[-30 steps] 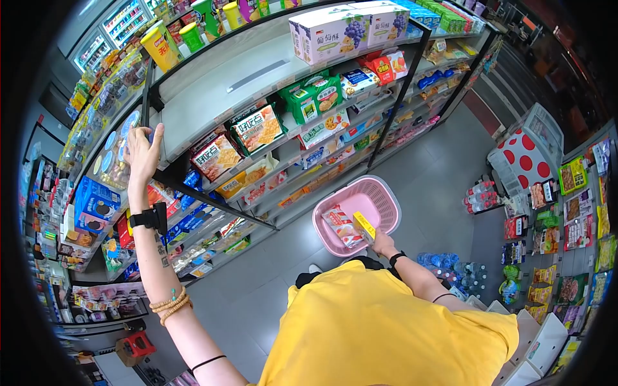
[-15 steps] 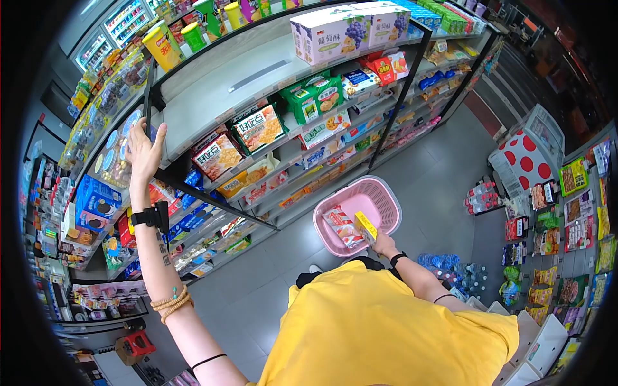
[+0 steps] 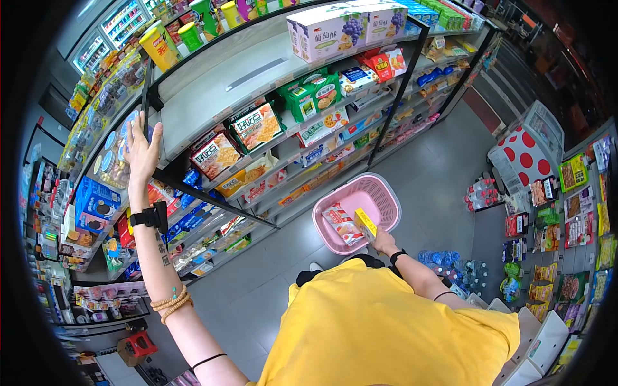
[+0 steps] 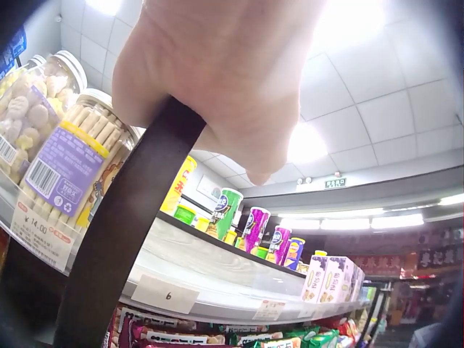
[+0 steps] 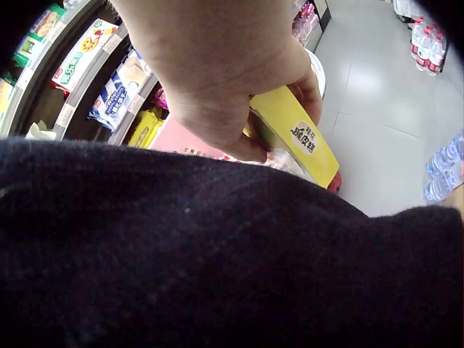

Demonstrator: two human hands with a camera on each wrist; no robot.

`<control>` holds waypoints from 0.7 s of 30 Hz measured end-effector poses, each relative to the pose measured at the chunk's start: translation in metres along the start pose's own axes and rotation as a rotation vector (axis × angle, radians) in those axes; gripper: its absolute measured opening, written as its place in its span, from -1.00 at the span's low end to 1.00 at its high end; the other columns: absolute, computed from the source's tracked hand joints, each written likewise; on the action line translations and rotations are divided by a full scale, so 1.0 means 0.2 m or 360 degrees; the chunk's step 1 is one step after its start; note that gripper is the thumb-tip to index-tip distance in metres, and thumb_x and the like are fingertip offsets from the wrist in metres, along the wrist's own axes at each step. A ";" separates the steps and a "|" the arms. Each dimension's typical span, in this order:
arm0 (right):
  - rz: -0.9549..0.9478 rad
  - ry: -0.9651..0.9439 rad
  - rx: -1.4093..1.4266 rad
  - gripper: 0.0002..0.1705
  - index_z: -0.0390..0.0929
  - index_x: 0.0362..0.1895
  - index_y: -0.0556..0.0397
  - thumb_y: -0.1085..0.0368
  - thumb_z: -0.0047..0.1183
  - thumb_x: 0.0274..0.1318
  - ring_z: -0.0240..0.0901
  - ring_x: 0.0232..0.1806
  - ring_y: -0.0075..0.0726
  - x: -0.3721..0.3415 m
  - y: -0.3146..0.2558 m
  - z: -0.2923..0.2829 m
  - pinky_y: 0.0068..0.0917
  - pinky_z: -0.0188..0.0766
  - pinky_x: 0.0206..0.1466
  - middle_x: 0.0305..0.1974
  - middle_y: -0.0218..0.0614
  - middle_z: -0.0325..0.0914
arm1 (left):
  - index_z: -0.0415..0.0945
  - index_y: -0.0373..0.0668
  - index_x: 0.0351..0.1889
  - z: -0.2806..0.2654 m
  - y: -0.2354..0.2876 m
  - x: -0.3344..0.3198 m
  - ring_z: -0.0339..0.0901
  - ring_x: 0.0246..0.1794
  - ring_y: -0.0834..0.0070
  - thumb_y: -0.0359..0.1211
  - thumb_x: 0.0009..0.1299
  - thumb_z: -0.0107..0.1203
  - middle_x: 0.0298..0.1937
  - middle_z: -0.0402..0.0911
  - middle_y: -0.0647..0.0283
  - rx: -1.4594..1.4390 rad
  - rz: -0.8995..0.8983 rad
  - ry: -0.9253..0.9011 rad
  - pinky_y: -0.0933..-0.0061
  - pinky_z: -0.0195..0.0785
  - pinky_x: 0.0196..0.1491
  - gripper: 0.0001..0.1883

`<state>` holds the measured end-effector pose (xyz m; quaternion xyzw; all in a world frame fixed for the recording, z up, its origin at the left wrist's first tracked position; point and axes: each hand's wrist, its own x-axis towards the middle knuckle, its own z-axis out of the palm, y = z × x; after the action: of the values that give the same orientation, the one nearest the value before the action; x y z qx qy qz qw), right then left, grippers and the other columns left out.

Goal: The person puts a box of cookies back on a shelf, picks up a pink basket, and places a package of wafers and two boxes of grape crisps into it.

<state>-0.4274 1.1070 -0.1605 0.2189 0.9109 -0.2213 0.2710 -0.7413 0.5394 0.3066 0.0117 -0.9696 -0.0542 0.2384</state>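
Observation:
In the head view my left hand (image 3: 143, 154) reaches up to the near corner of the shelf rack, fingers extended. The left wrist view shows the palm side of that hand (image 4: 217, 80) against the top of a black shelf post (image 4: 127, 225). Clear jars of snacks (image 4: 69, 152) stand just beside it. My right hand (image 3: 385, 242) grips one end of a yellow box (image 3: 365, 223) with dark printed characters, held tilted over the pink basket (image 3: 384, 196). A red and white packet (image 3: 340, 222) lies inside the basket. The right wrist view shows fingers curled round the yellow box (image 5: 301, 138).
The pink basket is on the grey floor beside the shelf rack. Packaged biscuits (image 3: 257, 127) and white grape-printed boxes (image 3: 328, 35) fill parts of the shelves. Water bottles (image 3: 450, 264) stand to the right, near a wall of hanging snack bags (image 3: 544, 273).
My left hand's fingers reach slightly farther up at the rack corner. The right hand and yellow box stay over the basket, with only a slight shift.

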 end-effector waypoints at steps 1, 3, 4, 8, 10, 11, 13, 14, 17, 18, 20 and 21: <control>-0.0003 0.0013 0.0000 -0.31 0.28 0.21 0.04 0.07 0.22 0.04 0.60 0.04 0.12 -0.01 -0.01 -0.01 -0.06 0.52 0.08 -0.01 0.07 0.62 | -0.02 0.02 0.60 0.00 0.00 0.00 -0.22 0.66 0.26 0.34 0.47 -0.23 0.62 0.04 0.14 0.0024 0.0011 -0.0003 -0.33 -0.47 0.49 -0.12; -0.0008 0.0040 0.0000 -0.37 0.30 0.15 0.11 0.17 0.21 0.01 0.61 0.04 0.10 -0.03 -0.02 -0.02 -0.09 0.53 0.06 -0.03 0.06 0.63 | -0.01 0.04 0.60 0.02 -0.02 0.01 -0.24 0.67 0.26 0.35 0.47 -0.25 0.62 0.02 0.12 0.0032 0.0008 0.0003 -0.32 -0.47 0.50 -0.12; -0.0010 0.0040 0.0006 -0.37 0.30 0.15 0.11 0.17 0.21 0.01 0.61 0.04 0.10 -0.02 -0.02 -0.01 -0.09 0.53 0.06 -0.03 0.06 0.63 | 0.00 0.05 0.60 0.02 -0.02 0.01 -0.25 0.67 0.26 0.35 0.47 -0.26 0.62 0.02 0.11 0.0036 0.0008 0.0006 -0.31 -0.47 0.50 -0.12; 0.0005 0.0027 0.0023 -0.35 0.30 0.15 0.10 0.16 0.23 0.00 0.60 0.05 0.09 -0.02 -0.02 -0.02 -0.09 0.53 0.07 -0.02 0.06 0.63 | -0.02 0.05 0.60 0.05 -0.05 0.02 -0.25 0.67 0.25 0.35 0.46 -0.24 0.62 0.00 0.09 0.0031 0.0013 0.0031 -0.29 -0.47 0.51 -0.12; 0.0016 0.0024 0.0028 -0.34 0.30 0.15 0.10 0.15 0.25 -0.01 0.60 0.05 0.09 -0.02 -0.02 -0.02 -0.09 0.53 0.07 -0.02 0.06 0.63 | -0.02 0.06 0.60 0.05 -0.06 0.02 -0.25 0.67 0.25 0.35 0.46 -0.22 0.62 -0.01 0.08 0.0016 0.0017 0.0036 -0.29 -0.47 0.50 -0.11; 0.0018 0.0028 0.0030 -0.33 0.30 0.16 0.10 0.14 0.25 -0.01 0.60 0.05 0.09 -0.03 -0.02 -0.02 -0.08 0.53 0.08 -0.01 0.06 0.63 | -0.02 0.06 0.60 0.05 -0.06 0.03 -0.25 0.67 0.24 0.35 0.45 -0.22 0.62 -0.02 0.08 0.0015 0.0013 0.0035 -0.30 -0.46 0.50 -0.11; 0.0029 0.0021 0.0034 -0.31 0.29 0.16 0.10 0.13 0.26 -0.02 0.60 0.05 0.09 -0.03 -0.02 -0.02 -0.08 0.53 0.08 -0.01 0.05 0.62 | -0.03 0.06 0.60 0.05 -0.06 0.03 -0.25 0.67 0.23 0.36 0.45 -0.20 0.63 -0.03 0.07 0.0013 0.0004 0.0033 -0.32 -0.46 0.49 -0.10; 0.0039 0.0010 0.0036 -0.30 0.29 0.17 0.10 0.12 0.27 -0.02 0.60 0.05 0.09 -0.03 -0.02 -0.02 -0.08 0.53 0.08 -0.01 0.05 0.62 | -0.02 0.06 0.60 0.05 -0.06 0.03 -0.25 0.67 0.23 0.36 0.45 -0.20 0.63 -0.03 0.06 0.0010 -0.0003 0.0026 -0.33 -0.45 0.49 -0.10; 0.0059 0.0000 0.0032 -0.26 0.28 0.19 0.10 0.10 0.28 -0.04 0.60 0.05 0.09 -0.03 -0.02 -0.03 -0.09 0.53 0.09 0.00 0.05 0.62 | -0.02 0.06 0.60 0.03 -0.03 0.02 -0.25 0.67 0.23 0.36 0.44 -0.19 0.63 -0.04 0.04 0.0000 -0.0017 0.0008 -0.37 -0.44 0.48 -0.10; 0.0063 0.0000 0.0029 -0.25 0.28 0.20 0.09 0.10 0.29 -0.04 0.60 0.05 0.09 -0.03 -0.02 -0.02 -0.09 0.53 0.09 0.00 0.05 0.62 | -0.02 0.06 0.60 0.03 -0.03 0.01 -0.25 0.67 0.23 0.36 0.44 -0.19 0.62 -0.04 0.04 -0.0003 -0.0018 0.0006 -0.38 -0.43 0.47 -0.10; 0.0056 0.0000 0.0032 -0.23 0.27 0.21 0.09 0.09 0.30 -0.05 0.60 0.05 0.09 -0.03 -0.02 -0.02 -0.09 0.53 0.09 0.00 0.05 0.62 | -0.01 0.06 0.59 0.03 -0.03 0.01 -0.25 0.66 0.23 0.35 0.44 -0.18 0.62 -0.03 0.04 -0.0002 -0.0018 0.0001 -0.39 -0.43 0.47 -0.10; 0.0052 0.0000 0.0034 -0.22 0.27 0.22 0.09 0.08 0.30 -0.06 0.60 0.05 0.10 -0.02 -0.01 -0.02 -0.09 0.53 0.09 0.00 0.05 0.62 | -0.01 0.06 0.59 0.03 -0.03 0.01 -0.24 0.66 0.23 0.35 0.44 -0.18 0.62 -0.03 0.04 0.0002 -0.0017 -0.0002 -0.39 -0.42 0.47 -0.10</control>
<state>-0.4270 1.1055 -0.1541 0.2366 0.9048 -0.2266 0.2722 -0.7466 0.5342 0.3022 0.0171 -0.9697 -0.0549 0.2375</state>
